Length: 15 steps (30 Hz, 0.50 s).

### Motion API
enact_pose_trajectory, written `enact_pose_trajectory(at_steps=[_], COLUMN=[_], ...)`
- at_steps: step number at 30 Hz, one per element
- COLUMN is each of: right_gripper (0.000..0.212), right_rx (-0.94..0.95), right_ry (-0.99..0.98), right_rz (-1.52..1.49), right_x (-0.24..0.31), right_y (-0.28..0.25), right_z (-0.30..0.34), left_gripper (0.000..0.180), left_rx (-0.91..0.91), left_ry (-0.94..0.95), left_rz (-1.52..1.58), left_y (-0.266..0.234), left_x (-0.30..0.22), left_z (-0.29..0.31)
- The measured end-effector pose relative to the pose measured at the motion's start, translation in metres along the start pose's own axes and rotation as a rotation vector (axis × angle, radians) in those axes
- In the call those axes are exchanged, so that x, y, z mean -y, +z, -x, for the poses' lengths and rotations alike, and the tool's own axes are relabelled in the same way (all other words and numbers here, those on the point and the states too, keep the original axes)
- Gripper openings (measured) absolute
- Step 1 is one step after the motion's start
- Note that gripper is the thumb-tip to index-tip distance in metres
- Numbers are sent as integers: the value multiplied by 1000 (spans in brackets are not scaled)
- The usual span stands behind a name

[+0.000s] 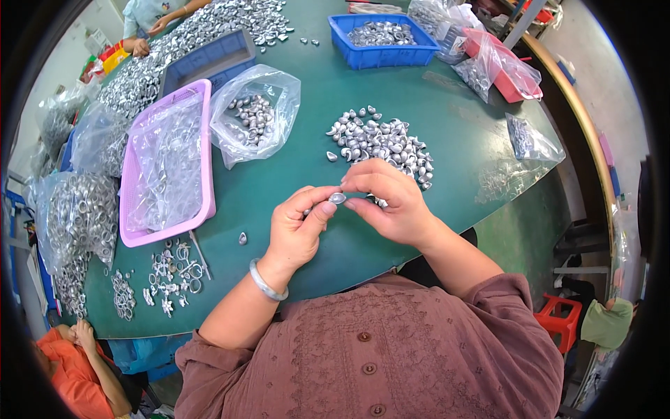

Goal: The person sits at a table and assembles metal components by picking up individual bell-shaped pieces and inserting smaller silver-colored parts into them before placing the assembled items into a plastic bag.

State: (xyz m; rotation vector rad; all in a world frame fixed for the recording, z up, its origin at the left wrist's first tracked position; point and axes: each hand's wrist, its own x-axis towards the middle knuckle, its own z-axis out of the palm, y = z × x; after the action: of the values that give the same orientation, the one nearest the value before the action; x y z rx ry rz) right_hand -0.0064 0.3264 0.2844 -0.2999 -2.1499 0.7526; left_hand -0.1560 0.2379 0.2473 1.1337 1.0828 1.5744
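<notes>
My left hand (pixel 299 227) and my right hand (pixel 387 202) meet over the green table (pixel 453 133), both pinching one small silver metal piece (pixel 338 198) between thumbs and fingertips. A pale bangle (pixel 266 282) circles my left wrist. Just beyond my right hand lies a loose pile of the same silver pieces (pixel 380 142). One stray piece (pixel 242 238) rests on the table left of my left hand.
A pink tray (pixel 204 174) with clear bags stands at the left, with an open bag of pieces (pixel 255 115) next to it. Blue bins (pixel 380 35) and a red tray (pixel 509 77) sit at the far side. Small ring parts (pixel 171 276) lie near the front edge. Other people sit at far left and lower left.
</notes>
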Motion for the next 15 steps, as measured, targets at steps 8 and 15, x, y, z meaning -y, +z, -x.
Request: enact_pose_trajectory(at_steps=[8,15], right_gripper=[12,13], right_rx=[85,144], right_ry=[59,795], right_rz=[-11,-822], right_x=[3,-6], right_y=[-6,0], right_z=[-1,7], left_gripper=[18,27], left_rx=[48,100], left_ry=[-255,-638], left_rz=[117,459], left_y=[1,-6], left_x=[-9,-6], left_z=[0,-4])
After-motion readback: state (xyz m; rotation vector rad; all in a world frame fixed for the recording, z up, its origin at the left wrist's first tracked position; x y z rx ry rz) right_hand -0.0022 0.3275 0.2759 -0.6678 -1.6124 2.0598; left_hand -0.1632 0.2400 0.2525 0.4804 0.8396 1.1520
